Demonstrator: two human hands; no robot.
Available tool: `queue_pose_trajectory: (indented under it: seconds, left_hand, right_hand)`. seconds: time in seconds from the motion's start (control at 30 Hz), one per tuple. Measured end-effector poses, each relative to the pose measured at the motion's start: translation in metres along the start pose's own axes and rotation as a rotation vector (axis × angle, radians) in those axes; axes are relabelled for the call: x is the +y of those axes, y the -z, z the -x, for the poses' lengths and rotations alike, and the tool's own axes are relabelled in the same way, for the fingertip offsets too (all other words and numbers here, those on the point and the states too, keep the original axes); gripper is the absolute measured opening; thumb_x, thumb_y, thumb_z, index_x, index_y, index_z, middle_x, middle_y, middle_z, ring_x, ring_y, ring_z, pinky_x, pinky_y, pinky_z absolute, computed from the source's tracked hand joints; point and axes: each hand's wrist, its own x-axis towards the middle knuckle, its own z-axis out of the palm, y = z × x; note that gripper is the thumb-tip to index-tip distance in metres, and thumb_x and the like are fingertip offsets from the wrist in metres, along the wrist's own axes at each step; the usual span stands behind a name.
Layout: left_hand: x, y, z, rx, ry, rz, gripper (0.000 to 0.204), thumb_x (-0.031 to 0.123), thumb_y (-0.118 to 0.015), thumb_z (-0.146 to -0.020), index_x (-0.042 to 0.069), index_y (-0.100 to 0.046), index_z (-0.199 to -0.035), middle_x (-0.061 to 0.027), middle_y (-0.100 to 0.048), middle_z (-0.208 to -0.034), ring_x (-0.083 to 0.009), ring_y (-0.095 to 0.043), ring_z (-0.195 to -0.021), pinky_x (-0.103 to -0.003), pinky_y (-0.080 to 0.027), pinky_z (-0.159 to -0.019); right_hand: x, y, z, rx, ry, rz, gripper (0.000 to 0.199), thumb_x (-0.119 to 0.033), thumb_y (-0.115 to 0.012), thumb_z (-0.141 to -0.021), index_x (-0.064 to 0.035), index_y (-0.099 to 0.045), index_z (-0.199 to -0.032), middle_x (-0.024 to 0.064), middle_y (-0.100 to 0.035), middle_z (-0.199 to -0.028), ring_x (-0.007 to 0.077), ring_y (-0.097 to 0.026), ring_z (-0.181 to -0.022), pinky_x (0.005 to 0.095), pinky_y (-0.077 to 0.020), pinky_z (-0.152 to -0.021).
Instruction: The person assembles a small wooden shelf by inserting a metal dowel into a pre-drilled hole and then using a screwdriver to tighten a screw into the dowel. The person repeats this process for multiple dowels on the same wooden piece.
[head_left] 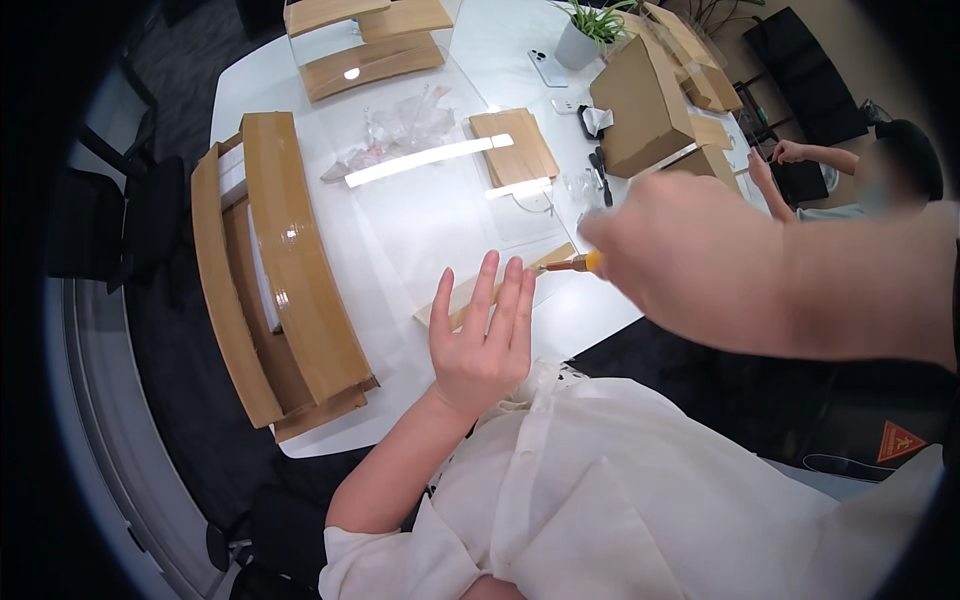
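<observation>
My left hand [482, 345] lies with its fingers stretched out over a narrow light wooden strip [432, 312] near the table's front edge. The strip runs diagonally under the fingers. In my right hand [690, 260], closed and slightly blurred, is a screwdriver [576, 264] with a yellow part by its shank; the fist hides most of the handle. Its tip points left and meets the strip just beside my left fingertips. Whether a screw sits under the tip is too small to tell.
A long open cardboard box [310, 270] takes up the table's left side. Crumpled plastic bags [405, 125], stacked wooden boards [515, 150] and black-handled tools [602, 178] lie beyond my hands. Farther right are a large carton [640, 110], a potted plant [578, 45] and another person [850, 185].
</observation>
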Motion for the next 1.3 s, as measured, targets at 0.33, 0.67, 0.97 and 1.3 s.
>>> queue_pose_trajectory:
  seconds: [0.33, 0.67, 0.97, 1.3]
  left_hand:
    - [-0.004, -0.001, -0.007, 0.002, 0.027, 0.001, 0.019, 0.008, -0.071, -0.089, 0.010, -0.080, -0.106, -0.0026, -0.076, -0.114, -0.0241, -0.070, -0.116, -0.052, -0.048, -0.103]
    - [-0.003, 0.001, -0.005, 0.001, 0.019, -0.004, 0.017, 0.007, -0.070, -0.090, 0.009, -0.080, -0.104, -0.0029, -0.077, -0.114, -0.0247, -0.069, -0.117, -0.052, -0.048, -0.103]
    - [0.000, -0.002, -0.005, 0.014, 0.018, -0.001, 0.020, 0.008, -0.071, -0.089, 0.009, -0.080, -0.106, -0.0034, -0.076, -0.116, -0.0242, -0.070, -0.116, -0.052, -0.049, -0.102]
    - [-0.001, -0.004, -0.004, 0.035, 0.004, 0.007, 0.018, 0.009, -0.072, -0.088, 0.009, -0.080, -0.104, -0.0032, -0.076, -0.114, -0.0239, -0.070, -0.115, -0.052, -0.048, -0.103]
  right_hand:
    - [0.009, 0.005, -0.002, -0.210, -0.128, -0.145, 0.025, -0.009, -0.073, -0.088, 0.0015, -0.060, -0.107, 0.0135, -0.067, -0.086, 0.0230, -0.068, -0.082, 0.0347, -0.0530, -0.066]
    - [0.014, -0.018, 0.006, 0.197, 0.671, 0.711, 0.007, -0.014, -0.073, -0.069, -0.0103, -0.070, -0.063, 0.0033, -0.065, -0.069, 0.0202, -0.060, -0.059, 0.0296, -0.0452, -0.051]
    - [0.010, 0.012, -0.015, -0.341, -0.482, -0.497, 0.024, -0.021, -0.066, -0.097, 0.0023, -0.067, -0.091, 0.0150, -0.069, -0.082, 0.0270, -0.071, -0.077, 0.0411, -0.0547, -0.070]
    - [0.024, -0.011, 0.013, 0.235, 0.826, 0.812, 0.017, -0.010, -0.075, -0.071, 0.0044, -0.066, -0.073, 0.0049, -0.053, -0.064, 0.0177, -0.062, -0.066, 0.0285, -0.0500, -0.051]
